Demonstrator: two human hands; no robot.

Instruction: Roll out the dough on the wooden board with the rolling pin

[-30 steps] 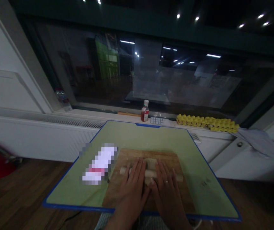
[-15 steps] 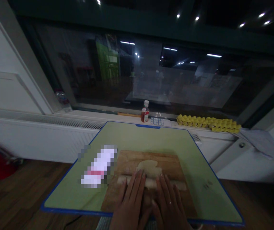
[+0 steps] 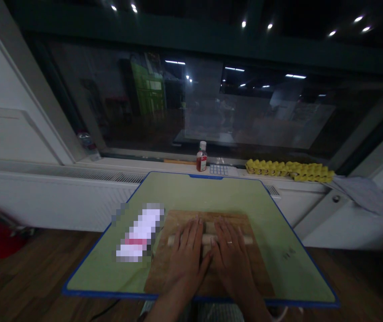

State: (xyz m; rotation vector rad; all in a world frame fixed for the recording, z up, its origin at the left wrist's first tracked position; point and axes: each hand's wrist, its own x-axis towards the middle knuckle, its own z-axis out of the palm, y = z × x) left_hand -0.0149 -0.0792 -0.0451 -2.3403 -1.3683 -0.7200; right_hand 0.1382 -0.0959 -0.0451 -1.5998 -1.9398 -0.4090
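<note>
A pale rolling pin (image 3: 208, 239) lies crosswise on the wooden board (image 3: 157, 275). My left hand (image 3: 187, 250) rests flat over its left half, fingers stretched forward past the pin. Over the right half lies my right hand (image 3: 229, 252), also flat, with a ring on one finger. Both thumbs point inward, close together near the middle. Between the hands a bit of pale dough (image 3: 208, 227) shows just beyond the pin; my fingers cover most of it. The pin's two ends stick out on either side of my hands.
The board sits on a green table (image 3: 204, 192) with a blue edge. A pixelated flat object (image 3: 140, 232) lies left of the board. On the windowsill stand a small red-labelled bottle (image 3: 201, 157), a yellow egg carton (image 3: 288, 170) and a clear bottle (image 3: 89, 145).
Both hands and the rolling pin have moved forward, away from me, over the dough. The dough, plainly visible before, is now mostly covered by my fingers.
</note>
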